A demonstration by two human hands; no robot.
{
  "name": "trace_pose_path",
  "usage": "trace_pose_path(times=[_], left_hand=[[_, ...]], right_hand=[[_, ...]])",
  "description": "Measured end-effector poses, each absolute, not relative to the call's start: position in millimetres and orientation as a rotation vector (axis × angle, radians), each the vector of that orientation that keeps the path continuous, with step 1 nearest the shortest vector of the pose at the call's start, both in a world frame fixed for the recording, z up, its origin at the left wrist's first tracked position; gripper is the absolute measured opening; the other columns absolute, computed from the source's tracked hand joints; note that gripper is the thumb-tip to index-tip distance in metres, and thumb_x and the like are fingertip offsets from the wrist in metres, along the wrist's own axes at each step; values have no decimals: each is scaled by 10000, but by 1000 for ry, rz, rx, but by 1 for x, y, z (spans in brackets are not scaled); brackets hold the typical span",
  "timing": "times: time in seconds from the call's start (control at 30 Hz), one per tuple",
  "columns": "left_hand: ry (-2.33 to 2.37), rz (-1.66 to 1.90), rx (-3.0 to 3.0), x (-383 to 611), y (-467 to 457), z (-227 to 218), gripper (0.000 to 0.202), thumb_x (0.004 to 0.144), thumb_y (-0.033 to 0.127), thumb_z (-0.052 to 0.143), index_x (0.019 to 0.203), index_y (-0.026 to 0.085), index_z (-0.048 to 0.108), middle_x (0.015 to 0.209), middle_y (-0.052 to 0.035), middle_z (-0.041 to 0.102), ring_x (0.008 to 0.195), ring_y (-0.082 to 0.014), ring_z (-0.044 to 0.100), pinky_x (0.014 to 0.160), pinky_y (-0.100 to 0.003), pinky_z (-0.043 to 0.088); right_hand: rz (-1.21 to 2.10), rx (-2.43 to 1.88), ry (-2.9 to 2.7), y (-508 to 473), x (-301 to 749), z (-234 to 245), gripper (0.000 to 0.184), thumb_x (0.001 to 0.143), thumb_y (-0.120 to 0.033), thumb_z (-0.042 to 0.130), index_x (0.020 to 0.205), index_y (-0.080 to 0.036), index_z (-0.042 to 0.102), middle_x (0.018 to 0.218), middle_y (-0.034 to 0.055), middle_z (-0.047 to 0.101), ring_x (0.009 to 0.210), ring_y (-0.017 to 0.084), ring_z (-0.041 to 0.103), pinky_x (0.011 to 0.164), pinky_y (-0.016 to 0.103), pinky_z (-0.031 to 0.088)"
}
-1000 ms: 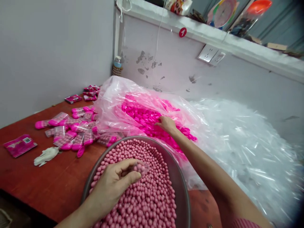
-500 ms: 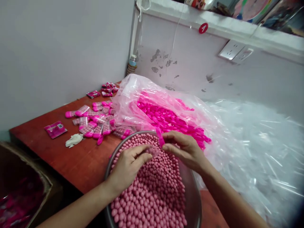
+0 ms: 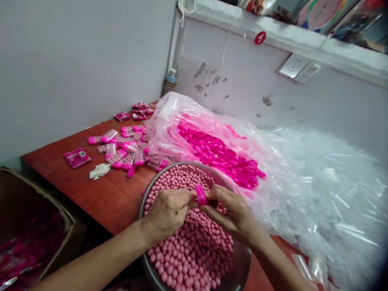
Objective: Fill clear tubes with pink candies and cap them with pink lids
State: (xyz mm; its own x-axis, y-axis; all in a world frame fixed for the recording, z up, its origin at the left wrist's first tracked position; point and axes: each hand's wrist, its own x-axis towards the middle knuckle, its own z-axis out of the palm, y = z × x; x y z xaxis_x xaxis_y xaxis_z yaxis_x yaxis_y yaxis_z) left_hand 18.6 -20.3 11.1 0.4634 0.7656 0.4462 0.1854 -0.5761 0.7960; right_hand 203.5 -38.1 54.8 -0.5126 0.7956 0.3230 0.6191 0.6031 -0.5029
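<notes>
Over a grey basin (image 3: 144, 258) of pink beads (image 3: 178, 258), my two hands meet, fingertips close together. Between them shows a bright pink plastic cap (image 3: 200, 195). My right hand (image 3: 232, 208) pinches this cap from the right. Closed from the left, my left hand (image 3: 168, 212) grips a small clear container that its fingers now almost wholly cover. Whether the cap sits on the container cannot be made out. Behind the basin, a clear plastic bag (image 3: 165, 117) lies open with many loose pink caps (image 3: 218, 155) inside.
Filled clear containers with pink caps (image 3: 121, 155) lie in a pile left of the bag. Nearby are a pink packet (image 3: 76, 157) and a crumpled white piece (image 3: 100, 171). Clear plastic (image 3: 330, 182) heaps up on the right. A cardboard box (image 3: 71, 226) stands lower left.
My hands have come together; the pink cap has moved down and now sits between both sets of fingertips. The clear container in my left hand has become mostly hidden. The view has shifted slightly.
</notes>
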Motion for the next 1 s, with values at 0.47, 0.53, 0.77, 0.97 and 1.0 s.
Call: trace_pose_path(times=[0.47,0.53,0.77,0.97,1.0], left_hand=[[762,867,1562,22,-12,18,186,796,200,537,791,156,718,702,-11,693,667,-164,605,610,-222,431],[818,917,1484,20,-11,19,202,794,189,532,860,149,718,758,-21,699,727,-171,606,653,-229,438],[842,1057,1294,22,-7,14,216,805,200,524,951,148,675,849,-27,674,783,-161,584,721,-245,442],[849,1081,1182,21,-5,12,146,783,179,538,839,126,662,741,-16,632,707,-140,551,660,-227,421],[842,1074,1144,20,-5,11,132,773,180,549,817,119,658,715,-12,620,681,-133,541,641,-223,414]], right_hand=[[4,-982,-2700,-19,213,82,609,824,-336,573,1359,-203,316,1278,106,514,1188,209,475,964,349,443],[-113,-1046,-2586,-18,214,73,563,803,-355,603,1301,-194,394,1193,109,572,1114,212,533,909,339,485],[-424,-1216,-2360,-27,189,34,737,757,-452,613,1330,-90,324,1191,204,547,1102,302,525,863,437,502],[-650,-1174,-2267,-22,170,24,674,754,-407,589,1293,-65,376,1041,206,620,946,314,603,769,430,523],[-653,-1167,-2267,-21,169,22,677,748,-414,588,1289,-64,381,1025,205,626,927,314,610,753,426,527]])
